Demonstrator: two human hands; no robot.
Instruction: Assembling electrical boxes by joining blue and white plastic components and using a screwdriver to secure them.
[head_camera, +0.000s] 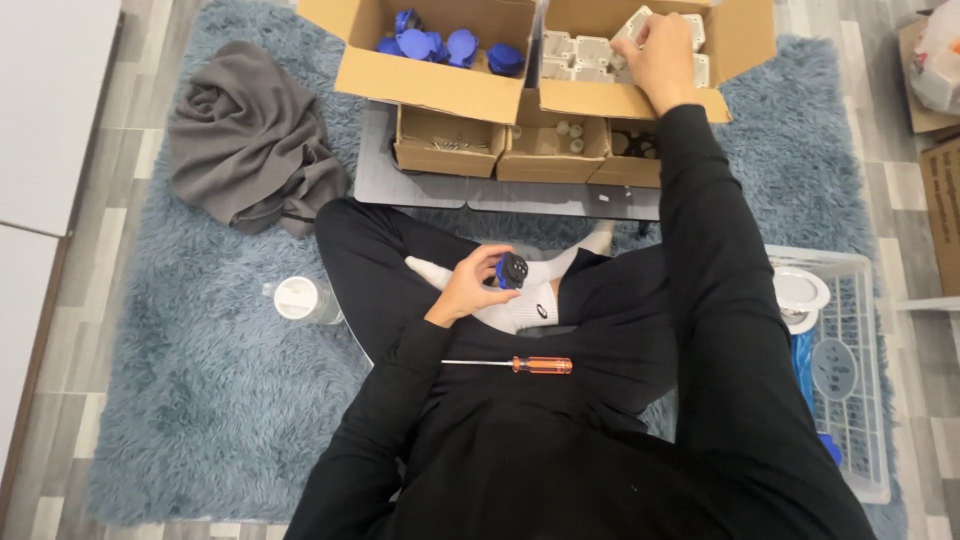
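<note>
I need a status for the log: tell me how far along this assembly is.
Done: finished pieces seem to lie in the white basket. In hand: the left hand holds a blue-black insert; the right hand reaches among white housings. Left: many housings and blue lids remain boxed; the screwdriver lies on the lap.

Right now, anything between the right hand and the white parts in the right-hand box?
Nothing visible. The right hand is already inside the right cardboard box, fingers on a white housing. The box flaps are open. The left hand holds a blue and black part over the lap, well clear.
</note>
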